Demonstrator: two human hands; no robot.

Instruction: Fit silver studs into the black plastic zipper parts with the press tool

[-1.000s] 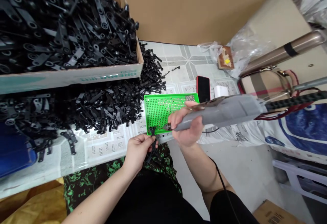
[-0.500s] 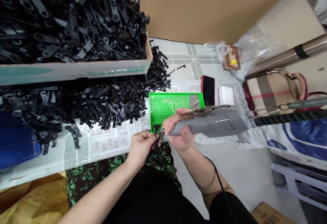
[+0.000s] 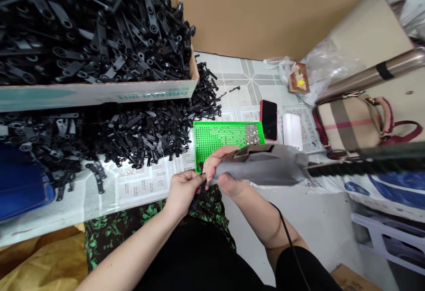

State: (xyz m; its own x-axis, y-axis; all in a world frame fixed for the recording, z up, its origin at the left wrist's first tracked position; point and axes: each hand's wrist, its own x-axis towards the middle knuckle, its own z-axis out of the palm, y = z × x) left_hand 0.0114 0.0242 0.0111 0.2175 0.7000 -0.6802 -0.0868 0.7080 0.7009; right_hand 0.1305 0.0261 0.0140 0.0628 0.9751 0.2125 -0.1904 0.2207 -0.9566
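Observation:
My left hand (image 3: pixel 184 190) pinches a black plastic arm-like part (image 3: pixel 203 188) at the near edge of a green perforated tray (image 3: pixel 204 140). Wrapped round a grey electric screwdriver (image 3: pixel 262 167) is my right hand (image 3: pixel 226 171); the tool lies nearly level, its tip pointing left at the part. My right fingers hide the tip, so contact with the part cannot be made out. Small silvery screws (image 3: pixel 252 134) fill the tray's right end, and more sit in rows in its holes.
A cardboard box (image 3: pixel 99 94) heaped with black parts stands at the back left, with more parts (image 3: pixel 152 131) piled before it. A blue bin (image 3: pixel 23 184) is at far left. Beyond the tray lie a phone (image 3: pixel 268 120) and a white block (image 3: pixel 292 130); a checked handbag (image 3: pixel 352 125) is right.
My right hand has pushed the screwdriver left, closer to the black part, covering the tip that showed before. My left hand keeps its pinch in nearly the same place.

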